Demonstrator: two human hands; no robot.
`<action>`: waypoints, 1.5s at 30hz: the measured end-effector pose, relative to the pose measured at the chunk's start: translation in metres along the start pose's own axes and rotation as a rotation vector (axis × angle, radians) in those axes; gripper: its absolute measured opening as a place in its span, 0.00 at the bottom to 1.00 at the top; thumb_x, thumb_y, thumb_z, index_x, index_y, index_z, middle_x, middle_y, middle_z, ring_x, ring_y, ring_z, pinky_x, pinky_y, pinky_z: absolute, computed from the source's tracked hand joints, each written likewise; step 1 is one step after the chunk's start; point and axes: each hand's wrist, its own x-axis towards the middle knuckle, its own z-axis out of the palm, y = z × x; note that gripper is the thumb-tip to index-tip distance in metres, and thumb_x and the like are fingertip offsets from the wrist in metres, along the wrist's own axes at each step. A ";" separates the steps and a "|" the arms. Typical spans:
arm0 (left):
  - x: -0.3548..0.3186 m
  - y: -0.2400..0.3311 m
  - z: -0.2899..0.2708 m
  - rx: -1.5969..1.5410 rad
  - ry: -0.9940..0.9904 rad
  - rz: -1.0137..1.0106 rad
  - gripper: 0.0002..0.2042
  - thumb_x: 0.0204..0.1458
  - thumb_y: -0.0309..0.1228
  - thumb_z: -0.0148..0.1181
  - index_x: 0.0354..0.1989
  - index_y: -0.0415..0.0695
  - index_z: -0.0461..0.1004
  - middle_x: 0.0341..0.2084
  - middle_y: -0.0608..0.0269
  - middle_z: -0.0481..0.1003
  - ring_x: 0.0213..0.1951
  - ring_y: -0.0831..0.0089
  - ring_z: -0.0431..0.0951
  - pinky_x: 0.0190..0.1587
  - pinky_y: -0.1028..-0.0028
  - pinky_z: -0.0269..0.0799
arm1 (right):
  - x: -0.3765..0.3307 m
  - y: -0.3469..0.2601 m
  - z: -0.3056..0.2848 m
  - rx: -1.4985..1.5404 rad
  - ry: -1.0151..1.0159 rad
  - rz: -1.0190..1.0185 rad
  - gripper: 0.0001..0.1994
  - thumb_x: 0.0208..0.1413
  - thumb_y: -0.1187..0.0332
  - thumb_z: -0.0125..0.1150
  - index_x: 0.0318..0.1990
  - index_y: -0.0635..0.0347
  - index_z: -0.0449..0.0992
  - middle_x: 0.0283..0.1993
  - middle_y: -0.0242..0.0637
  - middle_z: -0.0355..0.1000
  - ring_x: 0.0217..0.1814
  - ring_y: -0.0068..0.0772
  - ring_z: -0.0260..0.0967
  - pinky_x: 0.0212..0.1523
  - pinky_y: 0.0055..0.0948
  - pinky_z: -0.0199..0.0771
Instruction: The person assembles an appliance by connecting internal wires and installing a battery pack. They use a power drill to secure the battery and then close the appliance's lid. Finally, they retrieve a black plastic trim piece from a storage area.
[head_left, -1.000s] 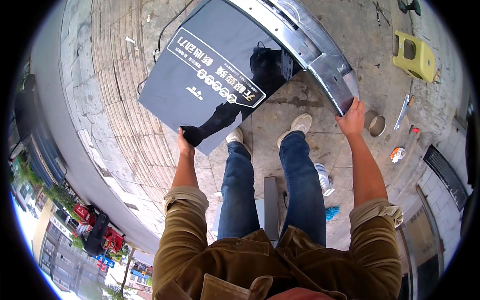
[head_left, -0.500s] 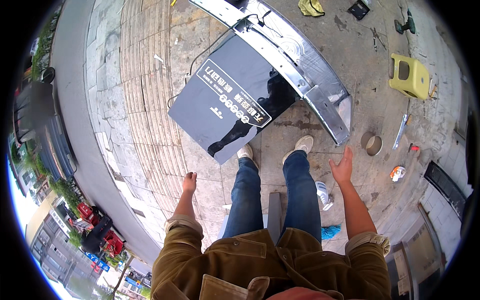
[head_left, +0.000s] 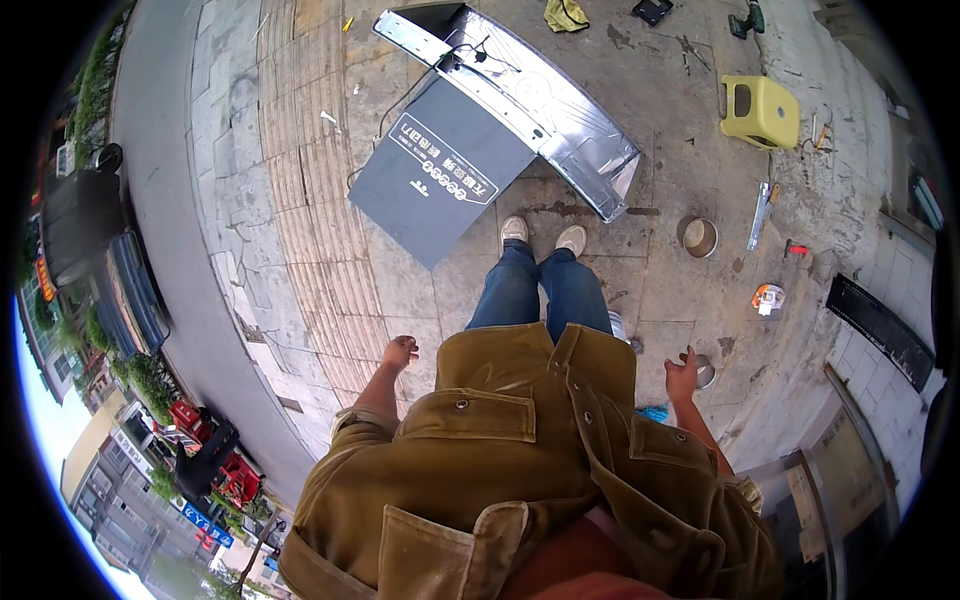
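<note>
My left hand (head_left: 401, 351) hangs over the paving left of my legs, its fingers loosely bent and apart, with nothing visible in it. On the other side, my right hand (head_left: 681, 375) is held out low with one finger raised, also holding nothing that I can see. A small round metal piece (head_left: 705, 371) lies on the ground just beyond it. Ahead of my shoes, apart from both hands, rests a large appliance like a range hood: a flat dark grey panel (head_left: 430, 180) with white print, joined to a shiny metal housing (head_left: 570, 120) with a black cable (head_left: 480, 52).
To the right stand a yellow plastic stool (head_left: 762, 112) and a round metal collar (head_left: 698, 237). A metal strip (head_left: 758, 215), a red-handled tool (head_left: 796, 248) and an orange-and-white roll (head_left: 768, 299) lie nearby. A cordless drill (head_left: 746, 20) and yellow cloth (head_left: 566, 15) are farther off.
The appliance now sits farther up and smaller in view. My feet have come closer together, and both hands have drawn in toward my body. My right hand has moved away from the housing's near end.
</note>
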 end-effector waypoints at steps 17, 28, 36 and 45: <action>-0.058 0.245 0.142 0.186 0.186 0.265 0.14 0.54 0.31 0.49 0.42 0.33 0.73 0.29 0.55 0.77 0.28 0.69 0.78 0.33 0.73 0.76 | 0.067 0.160 -0.117 0.549 -0.193 0.236 0.30 0.45 0.71 0.64 0.57 0.69 0.62 0.39 0.44 0.72 0.39 0.31 0.72 0.37 0.28 0.73; -0.151 0.375 0.310 0.151 0.020 0.135 0.13 0.55 0.31 0.51 0.42 0.34 0.73 0.31 0.53 0.77 0.32 0.68 0.78 0.33 0.71 0.77 | 0.234 0.145 -0.334 0.541 -0.205 0.161 0.25 0.50 0.71 0.57 0.57 0.66 0.62 0.35 0.38 0.72 0.31 0.28 0.73 0.21 0.22 0.64; -0.147 0.456 0.350 0.041 0.006 0.143 0.14 0.54 0.30 0.52 0.42 0.31 0.72 0.30 0.52 0.77 0.29 0.68 0.78 0.31 0.71 0.78 | 0.360 -0.089 -0.431 0.529 -0.225 -0.034 0.24 0.55 0.66 0.55 0.59 0.63 0.61 0.42 0.35 0.73 0.38 0.26 0.73 0.35 0.25 0.67; -0.064 0.753 0.315 0.066 0.090 0.310 0.14 0.56 0.32 0.50 0.43 0.34 0.72 0.30 0.57 0.77 0.28 0.71 0.78 0.32 0.74 0.75 | 0.527 -0.213 -0.499 0.460 -0.112 0.107 0.23 0.52 0.69 0.56 0.55 0.67 0.65 0.35 0.37 0.73 0.31 0.26 0.74 0.26 0.24 0.67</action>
